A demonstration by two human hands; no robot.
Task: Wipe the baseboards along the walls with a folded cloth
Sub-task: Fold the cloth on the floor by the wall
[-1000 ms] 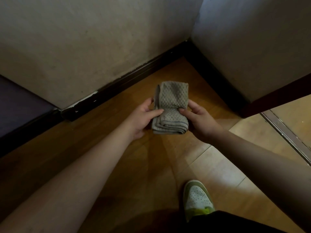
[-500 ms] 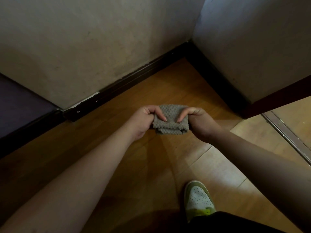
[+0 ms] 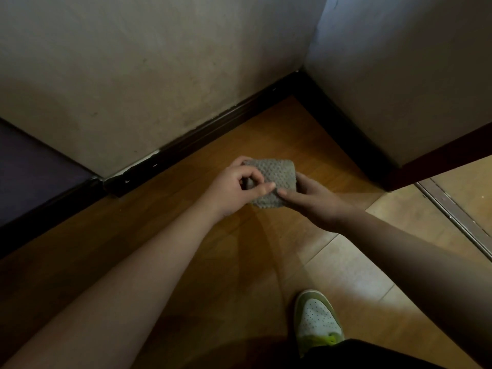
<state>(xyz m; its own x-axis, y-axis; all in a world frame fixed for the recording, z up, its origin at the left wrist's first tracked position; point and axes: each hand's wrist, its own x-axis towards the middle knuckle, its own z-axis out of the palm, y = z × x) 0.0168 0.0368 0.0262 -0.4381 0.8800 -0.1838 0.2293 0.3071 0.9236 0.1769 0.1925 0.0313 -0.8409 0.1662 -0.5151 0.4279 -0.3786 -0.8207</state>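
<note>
Cloth (image 3: 269, 182) sits between both hands above the floor, short of the baseboard (image 3: 202, 134) beyond them. Left hand (image 3: 234, 186) pinches its near edge; right hand (image 3: 308, 198) cups it, thumb on top. Soft, light, likely to unfold — best gripped around the whole wad.

A grey folded cloth (image 3: 270, 182) at centre frame has a nubby, waffle-like matt weave. The orange-brown wooden floor (image 3: 239, 262) shows a soft sheen, the dark baseboard (image 3: 202, 138) looks glossy with chipped paint, and the pale plaster wall (image 3: 146, 75) at upper left looks rough and matt.
</note>
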